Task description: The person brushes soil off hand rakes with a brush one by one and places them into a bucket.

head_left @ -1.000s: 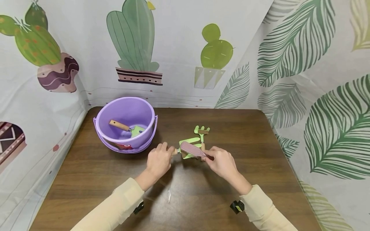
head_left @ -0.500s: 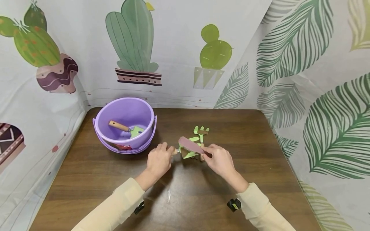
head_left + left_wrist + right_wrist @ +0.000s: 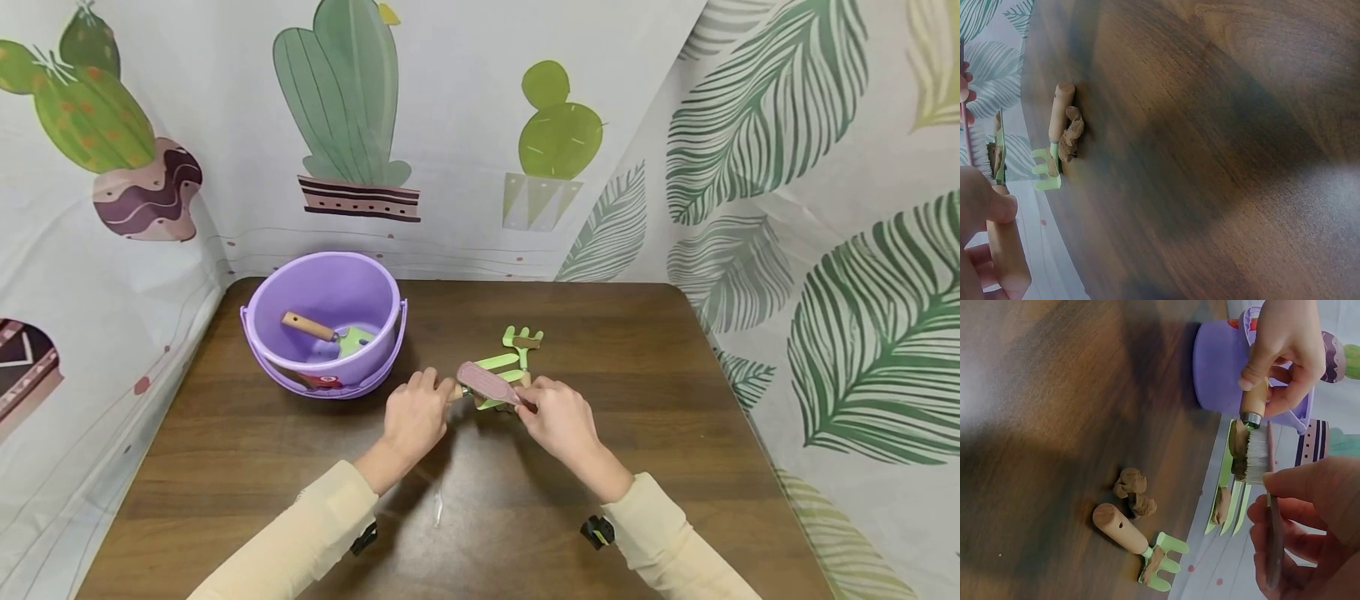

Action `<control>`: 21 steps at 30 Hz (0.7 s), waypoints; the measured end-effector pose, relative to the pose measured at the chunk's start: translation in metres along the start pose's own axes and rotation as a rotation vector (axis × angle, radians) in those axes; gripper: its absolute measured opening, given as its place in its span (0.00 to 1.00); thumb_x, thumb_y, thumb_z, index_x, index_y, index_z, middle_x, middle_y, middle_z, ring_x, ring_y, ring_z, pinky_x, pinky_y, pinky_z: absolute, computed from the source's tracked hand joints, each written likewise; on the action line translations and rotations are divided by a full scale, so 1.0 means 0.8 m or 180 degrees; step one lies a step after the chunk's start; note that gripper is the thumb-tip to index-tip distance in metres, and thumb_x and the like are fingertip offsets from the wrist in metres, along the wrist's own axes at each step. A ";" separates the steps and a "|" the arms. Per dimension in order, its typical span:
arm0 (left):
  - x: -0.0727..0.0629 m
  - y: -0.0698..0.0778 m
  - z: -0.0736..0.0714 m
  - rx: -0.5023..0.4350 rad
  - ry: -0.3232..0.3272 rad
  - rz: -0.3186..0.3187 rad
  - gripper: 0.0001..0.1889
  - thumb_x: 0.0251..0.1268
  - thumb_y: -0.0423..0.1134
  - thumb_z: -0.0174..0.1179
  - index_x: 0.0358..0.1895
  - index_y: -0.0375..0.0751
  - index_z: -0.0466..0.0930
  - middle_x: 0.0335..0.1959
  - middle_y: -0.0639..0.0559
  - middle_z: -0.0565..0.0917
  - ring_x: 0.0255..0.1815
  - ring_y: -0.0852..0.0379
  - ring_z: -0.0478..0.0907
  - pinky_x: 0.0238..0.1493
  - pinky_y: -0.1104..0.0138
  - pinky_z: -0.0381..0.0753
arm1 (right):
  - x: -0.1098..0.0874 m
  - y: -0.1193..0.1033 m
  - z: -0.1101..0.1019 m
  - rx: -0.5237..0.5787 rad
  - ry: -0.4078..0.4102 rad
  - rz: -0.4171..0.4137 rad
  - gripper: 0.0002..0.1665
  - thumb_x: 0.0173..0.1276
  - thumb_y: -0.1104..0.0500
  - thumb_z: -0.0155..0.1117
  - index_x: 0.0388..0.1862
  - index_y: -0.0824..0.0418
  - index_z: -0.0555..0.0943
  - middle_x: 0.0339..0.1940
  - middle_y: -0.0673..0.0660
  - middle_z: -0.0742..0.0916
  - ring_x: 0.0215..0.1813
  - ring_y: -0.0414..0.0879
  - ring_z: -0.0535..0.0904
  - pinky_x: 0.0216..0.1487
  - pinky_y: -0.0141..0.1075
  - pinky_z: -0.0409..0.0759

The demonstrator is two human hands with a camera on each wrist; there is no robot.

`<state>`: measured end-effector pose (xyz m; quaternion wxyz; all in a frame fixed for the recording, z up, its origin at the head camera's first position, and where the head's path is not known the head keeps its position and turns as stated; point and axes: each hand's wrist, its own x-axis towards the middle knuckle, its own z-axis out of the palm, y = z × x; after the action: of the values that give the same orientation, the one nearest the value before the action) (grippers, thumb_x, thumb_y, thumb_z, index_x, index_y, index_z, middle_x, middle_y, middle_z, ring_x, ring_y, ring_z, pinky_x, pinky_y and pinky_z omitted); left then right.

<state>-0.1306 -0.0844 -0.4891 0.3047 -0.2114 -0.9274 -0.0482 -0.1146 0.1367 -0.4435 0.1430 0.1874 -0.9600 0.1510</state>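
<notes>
Left hand [image 3: 415, 417]: fingers wrapped round the fork's wooden handle. Right hand [image 3: 558, 417]: fingers pinching the brush by its narrow end.

Fork [image 3: 498, 362]: held up off the surface, green tines pointing away from the left hand, towards the right. Brown stuff [image 3: 1239, 440] packed near its neck, more along one tine.

Brush [image 3: 486, 382]: pinkish back up, over the fork. White bristles down, against the brown stuff by the neck.

Rake [image 3: 1132, 537]: lying on the surface past the fork, green tines to the far side, wooden handle towards the person. Brown strip [image 3: 1154, 562] across the tines. Two brown lumps [image 3: 1137, 492] next to the handle; can't tell if they touch it.

Bucket [image 3: 375, 350]: purple, left of the hands near the far edge, carry handle folded down at the front, red label. Inside: one green tool [image 3: 318, 330], wooden handle leaning up towards the wall.

Surface [image 3: 645, 375]: brown wood grain. Small pale streak [image 3: 438, 508] between the forearms, too small to identify. Cream sleeves [image 3: 300, 533], black device at each wrist [image 3: 597, 531]. Backdrop [image 3: 465, 125]: white cloth, cacti and leaves.
</notes>
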 end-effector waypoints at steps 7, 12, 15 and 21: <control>0.001 0.000 -0.001 0.0056 -0.0077 -0.0020 0.11 0.36 0.37 0.67 0.27 0.45 0.77 0.23 0.50 0.73 0.24 0.52 0.72 0.17 0.66 0.66 | -0.004 0.002 -0.001 -0.0017 -0.0129 0.0076 0.13 0.48 0.58 0.71 0.36 0.53 0.87 0.26 0.47 0.83 0.22 0.43 0.74 0.19 0.36 0.70; 0.000 -0.001 -0.001 0.0050 -0.0104 -0.0071 0.13 0.35 0.39 0.68 0.28 0.45 0.77 0.24 0.50 0.73 0.24 0.52 0.72 0.17 0.65 0.67 | -0.005 0.002 -0.002 -0.0016 -0.0157 0.0093 0.12 0.49 0.58 0.71 0.36 0.53 0.87 0.26 0.46 0.82 0.22 0.41 0.74 0.19 0.35 0.70; 0.000 -0.002 -0.001 0.0044 -0.0128 -0.0083 0.12 0.36 0.39 0.68 0.29 0.45 0.77 0.24 0.50 0.73 0.25 0.51 0.73 0.18 0.65 0.68 | -0.007 0.002 -0.002 0.0005 -0.0162 0.0099 0.13 0.50 0.58 0.70 0.37 0.53 0.87 0.26 0.46 0.82 0.22 0.40 0.73 0.18 0.35 0.70; 0.000 -0.004 -0.003 0.0063 -0.0175 -0.0077 0.13 0.36 0.39 0.68 0.29 0.45 0.77 0.25 0.49 0.73 0.26 0.51 0.73 0.18 0.65 0.68 | -0.010 0.005 -0.002 0.0016 -0.0129 0.0054 0.13 0.50 0.58 0.71 0.37 0.53 0.87 0.26 0.46 0.82 0.21 0.40 0.72 0.18 0.34 0.69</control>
<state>-0.1303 -0.0880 -0.4872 0.2806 -0.1984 -0.9384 -0.0369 -0.1088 0.1430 -0.4458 0.1217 0.1826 -0.9639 0.1508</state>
